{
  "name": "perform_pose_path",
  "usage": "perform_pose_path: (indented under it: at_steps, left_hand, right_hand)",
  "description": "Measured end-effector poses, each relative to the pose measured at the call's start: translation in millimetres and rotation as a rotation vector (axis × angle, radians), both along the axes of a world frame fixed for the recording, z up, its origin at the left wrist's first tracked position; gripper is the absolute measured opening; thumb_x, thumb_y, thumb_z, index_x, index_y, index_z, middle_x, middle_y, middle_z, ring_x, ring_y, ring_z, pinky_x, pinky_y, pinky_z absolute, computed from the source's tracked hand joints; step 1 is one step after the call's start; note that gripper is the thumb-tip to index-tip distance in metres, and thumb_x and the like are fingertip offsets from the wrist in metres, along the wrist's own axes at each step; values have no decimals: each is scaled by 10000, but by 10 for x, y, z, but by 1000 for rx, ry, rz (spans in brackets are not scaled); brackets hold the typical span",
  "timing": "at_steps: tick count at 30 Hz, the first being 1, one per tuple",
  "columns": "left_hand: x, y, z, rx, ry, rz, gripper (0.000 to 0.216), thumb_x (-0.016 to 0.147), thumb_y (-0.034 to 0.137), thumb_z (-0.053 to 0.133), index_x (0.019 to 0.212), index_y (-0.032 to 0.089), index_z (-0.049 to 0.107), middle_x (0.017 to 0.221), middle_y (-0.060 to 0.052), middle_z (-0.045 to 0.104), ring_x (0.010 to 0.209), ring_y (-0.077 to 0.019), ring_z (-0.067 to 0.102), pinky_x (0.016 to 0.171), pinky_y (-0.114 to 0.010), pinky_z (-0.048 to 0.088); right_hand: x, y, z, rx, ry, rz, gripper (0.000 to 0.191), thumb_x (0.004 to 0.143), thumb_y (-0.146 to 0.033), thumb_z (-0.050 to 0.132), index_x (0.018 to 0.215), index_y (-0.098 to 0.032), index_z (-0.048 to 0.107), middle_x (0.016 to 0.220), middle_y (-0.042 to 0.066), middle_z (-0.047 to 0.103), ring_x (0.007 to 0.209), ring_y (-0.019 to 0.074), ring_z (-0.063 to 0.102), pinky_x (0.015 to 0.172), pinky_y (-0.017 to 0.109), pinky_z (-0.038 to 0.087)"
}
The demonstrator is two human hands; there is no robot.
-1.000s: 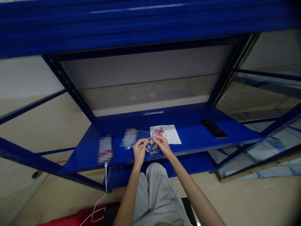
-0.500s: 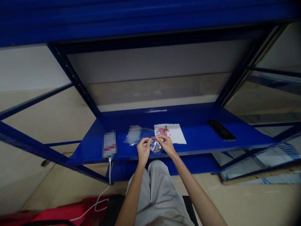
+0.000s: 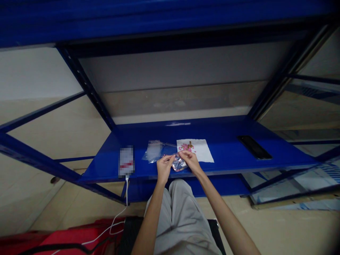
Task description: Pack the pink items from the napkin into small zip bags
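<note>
A clear plastic bag [image 3: 179, 163] is just below the frame's centre, held near its top at both sides, lower end toward the bottom of the frame. Its film is crinkled and shiny, with pinkish colour showing low down.

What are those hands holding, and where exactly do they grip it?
A small clear plastic bag: the left hand and right hand pinch it along its upper edge, one toward each side, with the fingertips.
</note>
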State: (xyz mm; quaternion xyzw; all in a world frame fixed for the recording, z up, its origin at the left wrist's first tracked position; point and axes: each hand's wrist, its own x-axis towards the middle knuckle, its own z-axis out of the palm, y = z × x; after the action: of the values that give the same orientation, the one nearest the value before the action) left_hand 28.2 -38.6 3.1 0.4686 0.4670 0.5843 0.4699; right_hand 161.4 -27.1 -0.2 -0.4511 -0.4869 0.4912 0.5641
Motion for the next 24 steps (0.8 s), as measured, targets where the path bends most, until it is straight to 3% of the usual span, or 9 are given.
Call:
perform_pose_path:
  at_steps: [9, 18, 24]
  left_hand:
    - [-24, 1, -37, -11, -11, -55, 255, 667, 374, 663, 698, 121, 652, 564, -15, 646, 381, -98, 538, 407, -203, 418]
    - [-14, 1, 18, -45, 28, -62, 313, 658, 421, 654, 712, 114, 672, 624, -37, 670, 320, -76, 493, 348, -198, 365]
    - [-23, 10, 11, -32, 44, -69, 280, 735, 399, 583, 746, 133, 668, 724, -37, 692, 298, -50, 474, 351, -190, 360]
  right_hand:
    - [-53, -9, -23, -22, -103, -84, 338, 655, -487, 647, 684, -152, 625, 519, 17, 612, 403, 108, 484, 379, 213, 353]
    - [-37, -13, -19, -10, -140, -123, 336, 672, -488, 627, 708, -154, 648, 500, 11, 602, 426, 133, 511, 397, 228, 376]
    - [19, 6, -31, 29, -57, -55, 299, 686, -457, 635, 756, -172, 691, 737, 48, 692, 660, 181, 611, 582, 267, 466]
